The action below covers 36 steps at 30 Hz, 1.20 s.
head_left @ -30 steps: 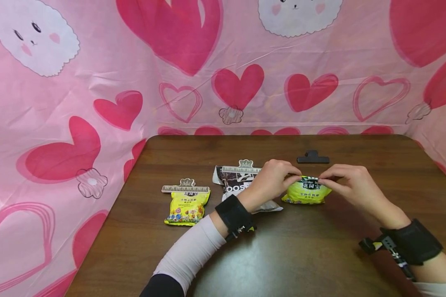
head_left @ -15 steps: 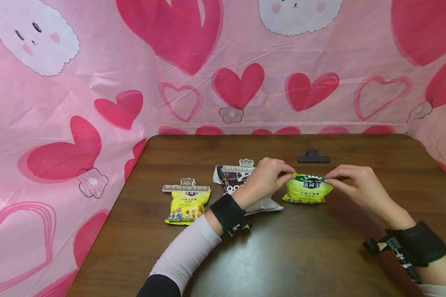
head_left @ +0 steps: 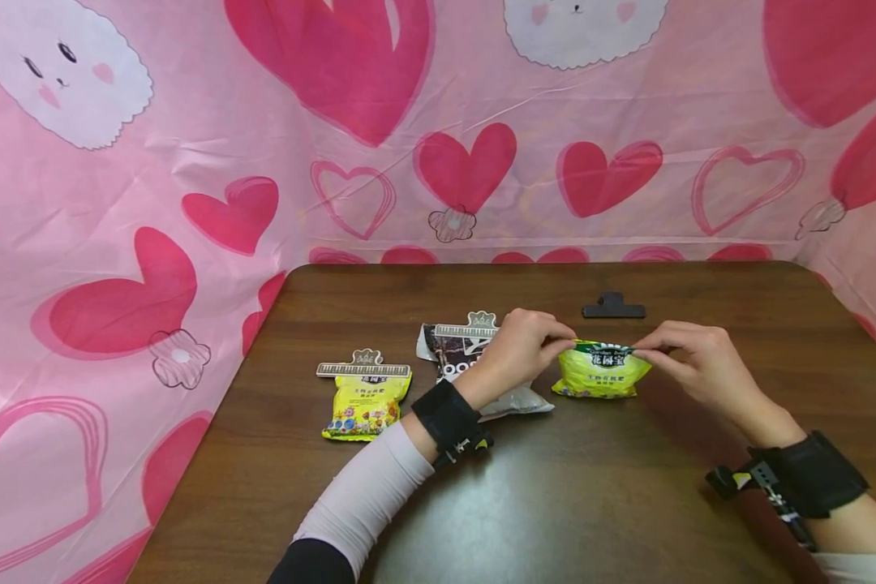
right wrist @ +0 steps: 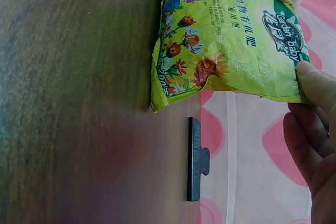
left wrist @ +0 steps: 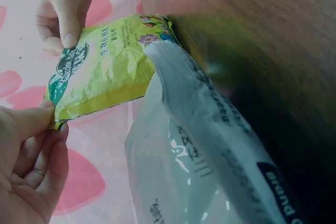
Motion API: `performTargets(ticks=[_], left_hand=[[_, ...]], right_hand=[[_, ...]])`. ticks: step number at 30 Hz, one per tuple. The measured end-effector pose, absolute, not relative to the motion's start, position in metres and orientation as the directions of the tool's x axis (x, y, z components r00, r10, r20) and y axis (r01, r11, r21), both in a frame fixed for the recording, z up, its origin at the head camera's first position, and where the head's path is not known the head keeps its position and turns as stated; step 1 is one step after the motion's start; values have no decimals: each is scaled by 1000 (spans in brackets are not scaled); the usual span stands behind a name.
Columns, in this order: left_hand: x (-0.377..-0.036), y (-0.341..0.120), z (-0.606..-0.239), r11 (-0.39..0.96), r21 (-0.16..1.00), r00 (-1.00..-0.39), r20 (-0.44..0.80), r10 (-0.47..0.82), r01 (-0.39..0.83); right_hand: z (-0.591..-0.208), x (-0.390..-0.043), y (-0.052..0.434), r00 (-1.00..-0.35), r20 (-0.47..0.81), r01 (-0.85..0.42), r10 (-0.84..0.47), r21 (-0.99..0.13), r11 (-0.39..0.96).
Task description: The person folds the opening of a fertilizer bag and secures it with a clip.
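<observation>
A yellow bag of fertilizer (head_left: pixel 601 375) with a green top edge stands on the table, flowers printed on its lower part. My left hand (head_left: pixel 520 349) pinches the top left corner between thumb and fingers. At the opposite top corner, my right hand (head_left: pixel 701 369) pinches the bag the same way. Both pinches also show in the left wrist view, where the bag (left wrist: pixel 105 69) stretches between the two hands. Behind the bag lies a black clip (head_left: pixel 613 306). In the right wrist view the printed front of the bag (right wrist: pixel 231 40) faces the camera.
A second yellow bag (head_left: pixel 367 410) with a clear ruler-like clip (head_left: pixel 365 369) across its top lies at the left. Between the yellow bags is a black and grey bag (head_left: pixel 453 361) with a similar clip (head_left: pixel 474 328), partly hidden by the left arm. A pink heart-patterned cloth (head_left: pixel 467 97) hangs behind the table.
Over the last second my hands have moved slightly apart along the bag's top edge. The top edge now looks straighter and more of its green band shows.
</observation>
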<state>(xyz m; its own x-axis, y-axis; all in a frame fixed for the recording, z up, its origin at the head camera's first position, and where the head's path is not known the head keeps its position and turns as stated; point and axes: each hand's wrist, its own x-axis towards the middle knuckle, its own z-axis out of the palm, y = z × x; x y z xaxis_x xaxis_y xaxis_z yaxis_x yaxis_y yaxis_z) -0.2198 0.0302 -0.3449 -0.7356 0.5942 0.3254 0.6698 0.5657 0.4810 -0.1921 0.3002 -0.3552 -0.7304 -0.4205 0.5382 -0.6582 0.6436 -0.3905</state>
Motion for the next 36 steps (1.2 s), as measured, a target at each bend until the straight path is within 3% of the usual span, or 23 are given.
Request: performTargets(ticks=[18,22,29,36], left_hand=[[-218,29,-349,545,618,-798,248,550,567],[-218,29,-350,539,619,-793,248,556,571],[-218,28,-350,540,633,-802,237,548,555],[-217,29,-349,530,638,-796,233,558,558]], right_hand=[[-335,-212,308,-789,349,-614,-506,-485,623],[-326,-228,312,-840,237,-540,-488,-462,704],[-324,-271,313,-853,72,-506,-516,-354,787],[-336,-297,317,-905,-36,-377,-424,-393,838]])
